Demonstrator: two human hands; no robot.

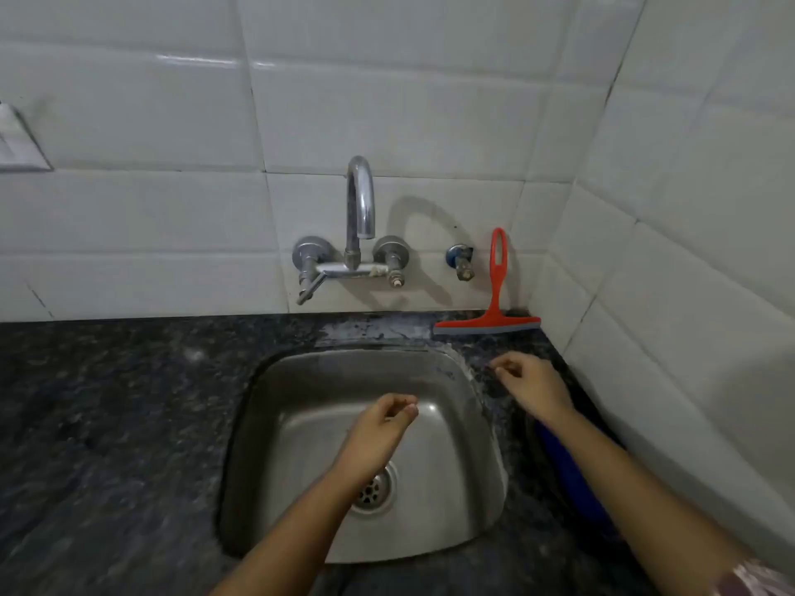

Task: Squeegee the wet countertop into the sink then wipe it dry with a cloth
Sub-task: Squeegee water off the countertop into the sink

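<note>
A red squeegee (494, 294) stands against the tiled wall at the back right corner, its grey blade resting on the dark granite countertop (112, 402). The steel sink (456, 423) is set into the counter below the tap. My left hand (383, 428) hovers over the sink basin, fingers loosely curled and holding nothing. Over the counter right of the sink is my right hand (533, 387), a short way in front of the squeegee, fingers loosely bent and empty. Something blue (572, 475), partly hidden under my right forearm, lies on the counter by the right wall; whether it is a cloth I cannot tell.
A chrome wall tap (360, 217) with two valves arches over the sink. A small separate valve (461, 262) sticks out of the wall beside the squeegee. White tiled walls close off the back and right. A switch plate (19, 139) sits at the far left.
</note>
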